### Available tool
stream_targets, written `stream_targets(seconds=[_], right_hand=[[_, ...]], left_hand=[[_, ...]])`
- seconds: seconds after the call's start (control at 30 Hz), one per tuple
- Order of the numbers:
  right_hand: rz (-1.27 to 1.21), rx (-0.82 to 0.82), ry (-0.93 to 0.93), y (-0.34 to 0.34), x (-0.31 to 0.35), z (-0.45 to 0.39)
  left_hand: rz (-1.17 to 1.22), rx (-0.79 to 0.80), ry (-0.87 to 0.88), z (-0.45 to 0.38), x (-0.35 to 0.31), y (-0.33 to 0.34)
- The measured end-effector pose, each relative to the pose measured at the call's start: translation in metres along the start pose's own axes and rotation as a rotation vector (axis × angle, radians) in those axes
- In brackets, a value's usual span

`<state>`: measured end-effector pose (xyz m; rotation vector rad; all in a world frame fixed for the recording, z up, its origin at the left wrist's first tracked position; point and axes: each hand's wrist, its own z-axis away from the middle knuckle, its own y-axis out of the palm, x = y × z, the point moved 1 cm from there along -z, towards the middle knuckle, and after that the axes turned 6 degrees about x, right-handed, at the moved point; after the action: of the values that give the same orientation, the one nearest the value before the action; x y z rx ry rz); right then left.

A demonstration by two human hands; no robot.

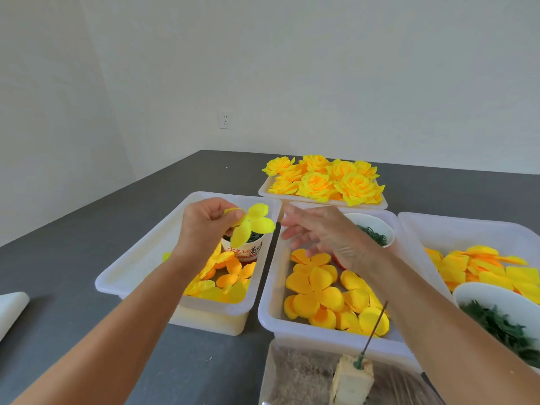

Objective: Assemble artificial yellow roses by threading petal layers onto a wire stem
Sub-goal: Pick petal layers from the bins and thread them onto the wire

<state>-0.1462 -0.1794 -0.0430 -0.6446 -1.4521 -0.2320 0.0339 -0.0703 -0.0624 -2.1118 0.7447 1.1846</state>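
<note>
Fingers of the left hand pinch a yellow petal layer above the left tray; below them, a printed cup amid loose petals; right hand beside it, spread and empty, over the middle tray; nearer than both, a wire stem stuck in foam; beyond the fingertips, finished roses.

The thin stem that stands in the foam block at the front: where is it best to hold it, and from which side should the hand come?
Probably grip the wire stem on its bare middle shaft, above the green base in the foam block, coming from the right with the free right hand. It stands tilted, its top leaning over the petal tray, so a sideways pinch suits it.
</note>
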Motion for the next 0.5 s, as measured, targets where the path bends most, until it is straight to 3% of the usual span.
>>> stream_targets(seconds=[0.07, 0.23, 0.5], right_hand=[[-0.027, 0.066, 0.059, 0.01, 0.001, -0.006], [-0.264, -0.054, 0.029, 0.017, -0.02, -0.014], [-0.12, -0.182, -0.145, 0.021, -0.028, -0.016]], left_hand=[[0.039, 0.001, 0.031, -0.002, -0.007, 0.012], [0.151, 0.024, 0.018, -0.003, -0.003, 0.027], [0.211, 0.103, -0.036, 0.002, 0.004, 0.03]])
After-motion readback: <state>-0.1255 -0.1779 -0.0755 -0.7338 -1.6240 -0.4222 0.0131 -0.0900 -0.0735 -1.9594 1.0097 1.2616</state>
